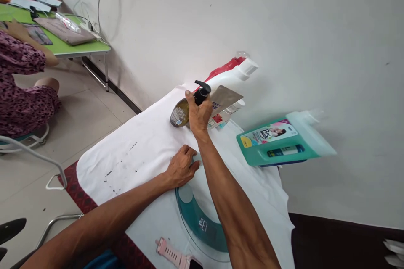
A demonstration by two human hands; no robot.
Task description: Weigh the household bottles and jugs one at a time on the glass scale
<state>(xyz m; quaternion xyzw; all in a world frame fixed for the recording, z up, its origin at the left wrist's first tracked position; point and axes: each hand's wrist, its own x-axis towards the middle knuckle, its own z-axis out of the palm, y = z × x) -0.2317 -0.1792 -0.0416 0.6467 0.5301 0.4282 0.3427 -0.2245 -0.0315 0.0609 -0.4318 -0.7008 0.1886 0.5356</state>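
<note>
The pump bottle (179, 113), amber-bodied with a black pump top, is just left of and above the frame's centre, clamped in the right hand (200, 115) around its neck; it appears tilted, and whether its base touches the surface below I cannot tell. A pale wall (331, 42) fills the top and right of the frame. Below it the tabletop (148, 130), spread with a dark-flecked white cloth, runs across the centre to the lower edge — a red patterned covering (76, 188) shows beneath its left border. At the far left sits a person (25, 88) in a pink-and-black patterned garment, beside a green tabletop (97, 46) that bears papers and a pinkish bag in the upper left.

At bottom centre lies a round glass scale (197, 214) with a dark teal band, partly hidden by the right forearm. The left hand (182, 166) rests at its upper left edge, fingers bent; whether they grip it I cannot tell. Right of centre, near the wall, is a green jug (267, 145) with a printed label. Behind the right hand are a white bottle (230, 77), a red bottle (232, 65) and a grey pouch (227, 96) — all close together. At the lower edge, left of centre, lies a pink-strapped watch (172, 253).
</note>
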